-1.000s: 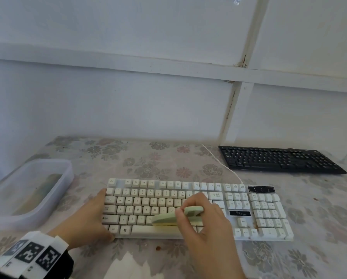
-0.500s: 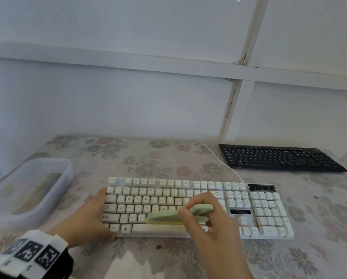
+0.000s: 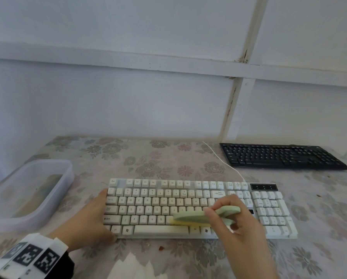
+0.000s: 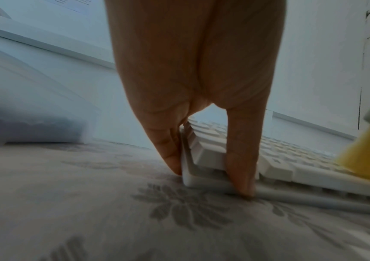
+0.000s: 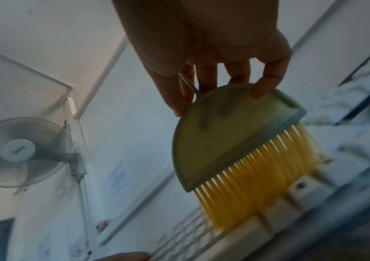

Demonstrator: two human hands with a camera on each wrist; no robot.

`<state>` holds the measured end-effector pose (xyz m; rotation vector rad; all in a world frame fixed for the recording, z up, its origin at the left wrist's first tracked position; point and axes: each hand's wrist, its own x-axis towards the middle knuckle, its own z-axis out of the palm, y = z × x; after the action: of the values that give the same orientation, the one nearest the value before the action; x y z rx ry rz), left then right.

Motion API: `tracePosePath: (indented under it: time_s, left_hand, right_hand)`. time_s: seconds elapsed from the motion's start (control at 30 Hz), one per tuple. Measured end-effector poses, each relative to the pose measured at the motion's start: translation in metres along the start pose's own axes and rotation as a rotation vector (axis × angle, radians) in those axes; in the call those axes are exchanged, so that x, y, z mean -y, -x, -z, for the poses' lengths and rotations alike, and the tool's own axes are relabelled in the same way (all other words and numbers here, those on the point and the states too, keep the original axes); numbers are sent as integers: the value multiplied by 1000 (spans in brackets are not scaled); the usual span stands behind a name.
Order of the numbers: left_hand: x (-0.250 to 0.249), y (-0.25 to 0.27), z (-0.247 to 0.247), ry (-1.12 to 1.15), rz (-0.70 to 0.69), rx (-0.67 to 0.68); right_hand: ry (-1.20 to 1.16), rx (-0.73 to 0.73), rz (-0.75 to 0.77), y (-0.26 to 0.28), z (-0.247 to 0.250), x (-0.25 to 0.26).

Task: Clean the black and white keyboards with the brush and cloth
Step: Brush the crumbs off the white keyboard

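The white keyboard (image 3: pixel 198 208) lies near the front edge of the flower-patterned table (image 3: pixel 168 158), its white cable (image 3: pixel 222 160) running toward the far wall. The left hand (image 3: pixel 88 220) braces the keyboard's left end, fingers straight against the side edge and thumb (image 4: pixel 242 167) pressed on the near-left corner. The right hand (image 3: pixel 241 228) pinches the pale green brush (image 3: pixel 204 215) by its rounded back, with the yellow bristles (image 5: pixel 258 176) down on the keys just above the right part of the space bar. The black keyboard (image 3: pixel 281 156) sits at the far right, well apart. A translucent plastic container (image 3: pixel 27 190) stands at the left. Something white (image 3: pixel 132 266), perhaps the cloth, shows at the near edge.
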<state>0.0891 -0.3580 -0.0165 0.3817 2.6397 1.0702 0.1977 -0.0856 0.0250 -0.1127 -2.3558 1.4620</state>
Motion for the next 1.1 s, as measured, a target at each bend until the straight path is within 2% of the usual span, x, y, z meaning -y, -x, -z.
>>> tracePosePath:
  time_s: [0.13,0.27,0.43,0.53,0.67,0.93,1.1]
  left_hand:
    - [6,-2,0,5,18,6]
    - [7,-3,0,10,9,9]
    - [5,-3,0,-2,31,17]
    - [3,-2,0,-10,35,12]
    - [-2,0,0,-4,35,11]
    - [-1,0,0,-3,23,12]
    - [-2,2,0,32,-20,6]
  right_hand:
    - [72,-73,-14,-6,21,-12]
    - [49,-71,31,-5,25,-8]
    - [78,-137,-19,-7,38,-23]
    - [104,-141,-3,-9,43,-21]
    - [21,-113,-2,-7,40,-15]
    - [173,-155,10,-11,61,-16]
    - [35,-178,17,-15,69,-16]
